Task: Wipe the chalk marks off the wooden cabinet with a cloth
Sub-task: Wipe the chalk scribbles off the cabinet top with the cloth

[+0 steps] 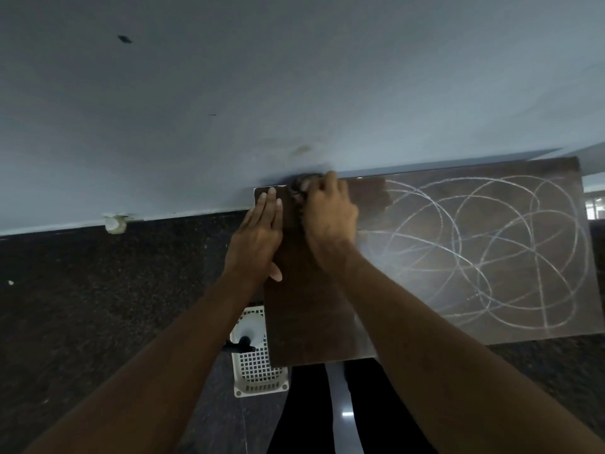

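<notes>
The fingers (270,204) of the left hand (258,234) are straight and pressed together. They lie flat on the left edge of the wooden cabinet (311,316), and the thumb is apart, lower on the dark surface. The fingers of the right hand (327,221) are curled around a crumpled cloth (302,185), which is blurred and shows only a little beyond the knuckles. The cloth touches the far edge of the cabinet, just beside the grey-blue wall (229,93). The two hands are near each other. The chalk marks (474,244), white overlapping loops, cover the right part of the cabinet surface, to the right of the right hand. Left of the cabinet there is a dark speckled stone surface (98,290), and below the left forearm a white basket (258,371) with square holes.
</notes>
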